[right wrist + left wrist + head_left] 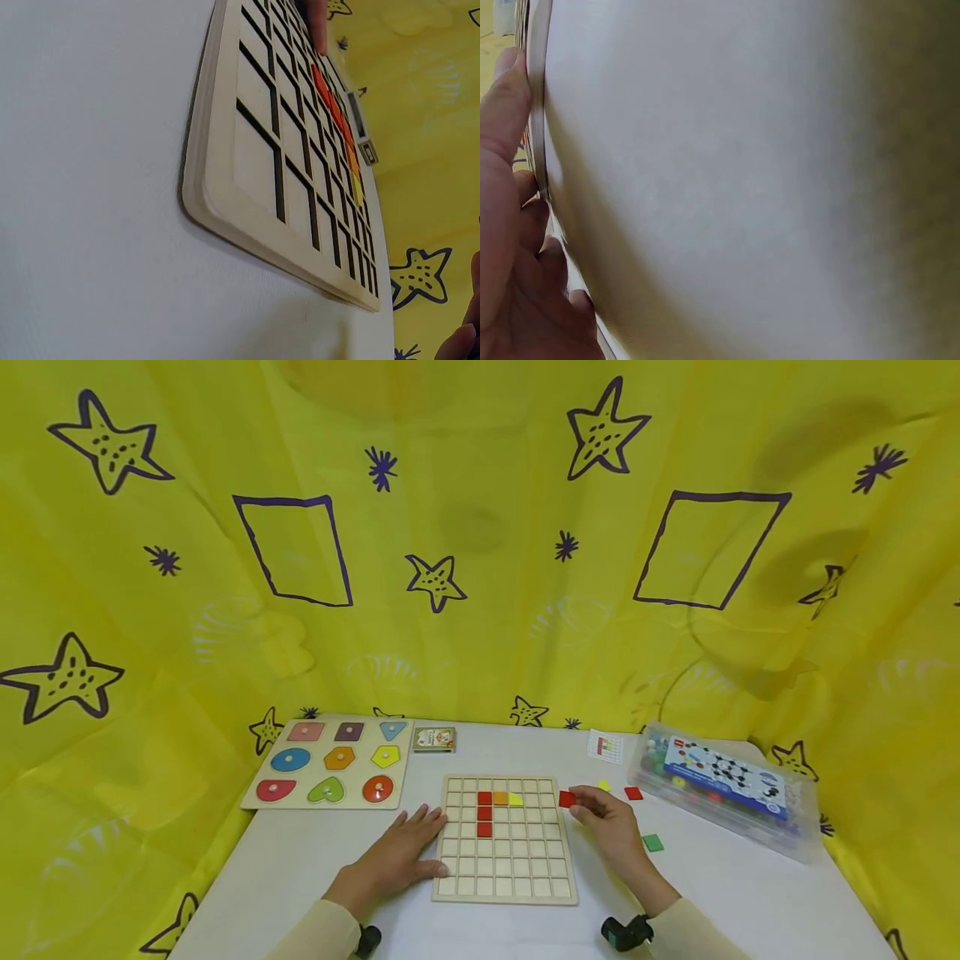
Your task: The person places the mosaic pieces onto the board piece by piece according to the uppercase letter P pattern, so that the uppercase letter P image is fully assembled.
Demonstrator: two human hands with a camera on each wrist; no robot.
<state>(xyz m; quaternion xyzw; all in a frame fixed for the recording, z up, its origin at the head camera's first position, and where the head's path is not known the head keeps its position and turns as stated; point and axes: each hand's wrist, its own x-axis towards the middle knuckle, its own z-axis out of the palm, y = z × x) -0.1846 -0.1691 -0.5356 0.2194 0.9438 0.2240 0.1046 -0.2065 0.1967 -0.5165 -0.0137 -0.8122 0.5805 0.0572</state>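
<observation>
A wooden grid board (504, 900) lies flat on the table. My left hand (397, 854) rests along its left edge, fingers extended, thumb near the lower left. In the left wrist view, that hand (514, 255) touches the board's rim. Three red square tiles (484, 813) form a column in the grid, with an orange tile (500, 798) and a yellow piece (515, 799) to the right of the top one. Just off the board's upper right edge, my right hand (613, 828) pinches a red square tile (567, 799) between thumb and fingers. The right wrist view shows only bits of this hand (459, 341).
Beside my right hand lie loose yellow (603, 785), red (633, 793) and green (653, 842) pieces. Behind them is a pattern card (604, 747); a clear plastic box (723, 787) stands at right. A shape puzzle (317, 758) and a small card box (434, 740) lie back left.
</observation>
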